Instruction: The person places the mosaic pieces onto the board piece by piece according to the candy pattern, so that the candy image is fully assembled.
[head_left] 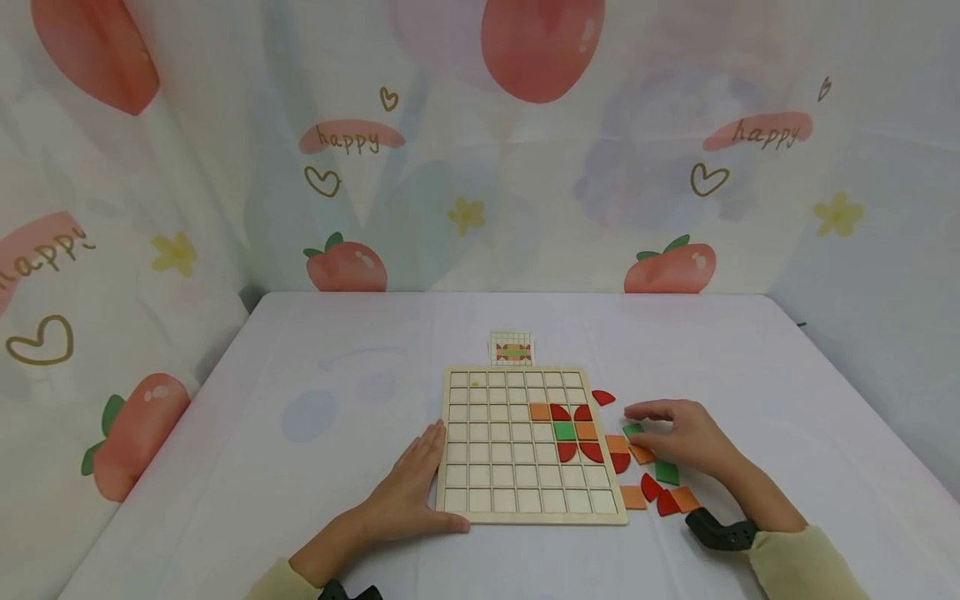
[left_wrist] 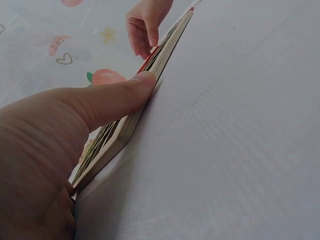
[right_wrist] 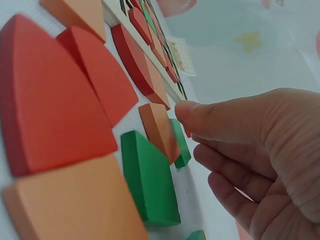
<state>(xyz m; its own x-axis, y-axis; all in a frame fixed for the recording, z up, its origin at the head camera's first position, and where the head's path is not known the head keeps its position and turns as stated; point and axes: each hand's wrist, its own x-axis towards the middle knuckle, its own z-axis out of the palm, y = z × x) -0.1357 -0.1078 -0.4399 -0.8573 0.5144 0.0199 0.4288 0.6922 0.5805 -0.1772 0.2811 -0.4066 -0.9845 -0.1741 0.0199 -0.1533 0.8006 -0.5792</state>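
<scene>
Head view, pale gridded board, red, orange, green tiles.

The grid board at the left hand looks smooth wood; pieces by the right hand, matt; tabletop, cloth.

Green tile: partly covered by right hand, contact indeterminate | Pattern card: print too small to resolve fully | Yellow speck: unidentifiable | Left-wrist device: cut off, head view bottom | Foreground orange tile: blurred, cropped, right-wrist view bottom
</scene>
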